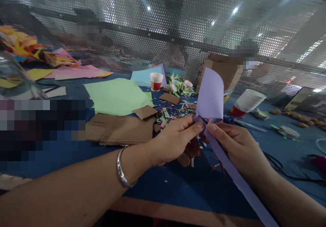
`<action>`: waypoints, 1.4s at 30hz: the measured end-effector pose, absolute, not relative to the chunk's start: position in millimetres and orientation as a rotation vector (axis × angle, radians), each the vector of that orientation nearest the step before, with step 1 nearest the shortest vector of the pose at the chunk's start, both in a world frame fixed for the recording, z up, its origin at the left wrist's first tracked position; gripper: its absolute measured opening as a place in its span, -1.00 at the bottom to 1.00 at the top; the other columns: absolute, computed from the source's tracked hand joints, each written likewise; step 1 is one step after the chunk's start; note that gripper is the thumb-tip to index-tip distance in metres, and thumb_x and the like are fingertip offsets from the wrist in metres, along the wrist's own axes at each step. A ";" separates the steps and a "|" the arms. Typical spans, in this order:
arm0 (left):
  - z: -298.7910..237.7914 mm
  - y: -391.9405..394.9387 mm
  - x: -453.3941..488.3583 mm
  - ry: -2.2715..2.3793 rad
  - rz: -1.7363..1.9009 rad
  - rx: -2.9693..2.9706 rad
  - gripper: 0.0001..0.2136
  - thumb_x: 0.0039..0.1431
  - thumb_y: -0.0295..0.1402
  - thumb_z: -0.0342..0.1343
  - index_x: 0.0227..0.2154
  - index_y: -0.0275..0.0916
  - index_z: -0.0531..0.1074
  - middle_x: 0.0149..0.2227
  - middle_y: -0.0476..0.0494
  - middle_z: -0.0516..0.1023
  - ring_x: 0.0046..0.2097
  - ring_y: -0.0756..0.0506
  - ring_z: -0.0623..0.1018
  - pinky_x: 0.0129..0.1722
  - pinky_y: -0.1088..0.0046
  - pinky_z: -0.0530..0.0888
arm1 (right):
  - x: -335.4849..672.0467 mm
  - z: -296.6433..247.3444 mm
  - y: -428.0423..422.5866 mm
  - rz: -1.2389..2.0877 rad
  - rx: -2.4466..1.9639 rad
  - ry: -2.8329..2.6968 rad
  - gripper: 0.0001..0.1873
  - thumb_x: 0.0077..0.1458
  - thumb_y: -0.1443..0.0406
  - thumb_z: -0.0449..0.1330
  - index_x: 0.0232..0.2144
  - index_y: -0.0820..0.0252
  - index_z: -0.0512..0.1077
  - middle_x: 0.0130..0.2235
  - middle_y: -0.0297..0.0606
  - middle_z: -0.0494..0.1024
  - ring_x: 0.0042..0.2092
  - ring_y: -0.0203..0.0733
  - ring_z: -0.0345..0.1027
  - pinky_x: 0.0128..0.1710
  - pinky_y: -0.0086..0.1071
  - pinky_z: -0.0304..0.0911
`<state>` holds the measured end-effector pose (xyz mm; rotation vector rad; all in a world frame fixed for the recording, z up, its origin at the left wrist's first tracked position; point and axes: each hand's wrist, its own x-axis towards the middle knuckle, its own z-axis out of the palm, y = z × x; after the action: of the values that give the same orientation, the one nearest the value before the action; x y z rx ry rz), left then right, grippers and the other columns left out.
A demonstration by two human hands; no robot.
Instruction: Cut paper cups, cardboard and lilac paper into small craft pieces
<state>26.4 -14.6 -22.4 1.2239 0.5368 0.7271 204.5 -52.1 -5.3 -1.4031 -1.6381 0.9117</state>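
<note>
Lilac paper [211,98], cardboard [119,128] behind, paper cup [156,81]

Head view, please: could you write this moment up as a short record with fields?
Left hand: pinches the purple paper at its narrow waist; bracelet on the wrist.
Right hand: pinches the same spot from the other side; a long strip of the paper runs down past it.
Paper shape: the upper part curls up above both hands.
Table: blue surface with green sheet, cardboard, upright paper cup, tipped cup, paper scraps.
Behind: mesh screen.
</note>
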 end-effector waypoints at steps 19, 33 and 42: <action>-21.6 -11.8 25.2 0.588 0.655 1.234 -0.76 0.32 -0.12 0.01 -0.32 -0.20 0.34 -0.53 -0.07 0.46 -0.53 -0.03 0.48 -0.56 0.51 0.39 | 204.5 -5.5 -50.7 1.073 -1.371 -1.562 -0.52 0.20 -0.07 0.20 -0.52 0.17 0.49 -0.55 -0.30 0.50 -0.56 -0.25 0.33 -0.59 -0.39 0.22; -19.2 -11.7 25.6 0.583 0.648 1.205 -0.78 0.32 -0.20 0.00 -0.37 -0.23 0.35 -0.50 -0.08 0.48 -0.48 -0.04 0.51 -0.52 0.51 0.38 | 206.9 -6.8 -49.9 1.063 -1.351 -1.592 -0.48 0.18 -0.13 0.17 -0.52 0.16 0.49 -0.57 -0.29 0.48 -0.56 -0.23 0.31 -0.59 -0.36 0.19; -18.5 -10.8 24.8 0.637 0.609 1.189 -0.75 0.29 -0.17 0.00 -0.41 -0.23 0.34 -0.54 -0.10 0.48 -0.52 -0.06 0.49 -0.52 0.45 0.42 | 209.9 -9.9 -50.0 1.058 -1.347 -1.614 -0.49 0.20 -0.09 0.18 -0.54 0.17 0.42 -0.60 -0.34 0.43 -0.57 -0.27 0.30 -0.60 -0.40 0.16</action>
<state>24.8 -10.8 -18.5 1.1894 0.6374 0.6086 209.9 -50.0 -9.9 -1.3469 -1.6137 1.0581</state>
